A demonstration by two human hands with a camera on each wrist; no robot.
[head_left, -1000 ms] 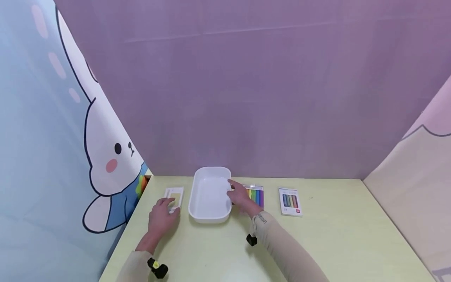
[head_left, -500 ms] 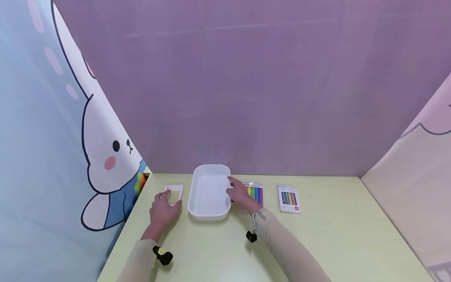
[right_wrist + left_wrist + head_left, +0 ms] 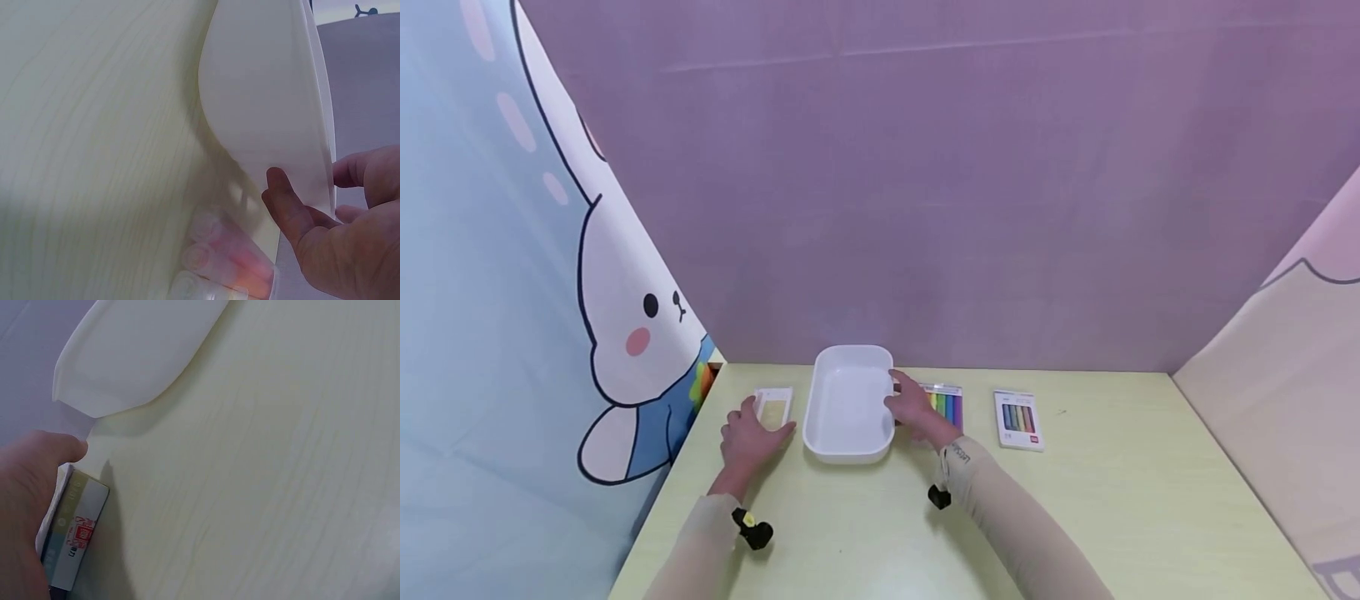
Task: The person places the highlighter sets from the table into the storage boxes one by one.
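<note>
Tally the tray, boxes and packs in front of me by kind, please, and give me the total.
White tray: 1
White boxes: 2, the left box and the right box
Rainbow-coloured pack: 1
Total: 4

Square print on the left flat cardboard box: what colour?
Red square print, clearest in left wrist view.

On my head feed I see soft, fairly even light across the table [image 3: 1112, 517], with faint shadows under the white tray [image 3: 850, 408] and the sleeves [image 3: 1018, 521]. My left wrist feed is dimmer and hazy, with pale glare at its right edge and a long shadow beside the box [image 3: 78, 525]; on my right wrist feed, the colored pack [image 3: 228, 256] looks washed-out and soft.
</note>
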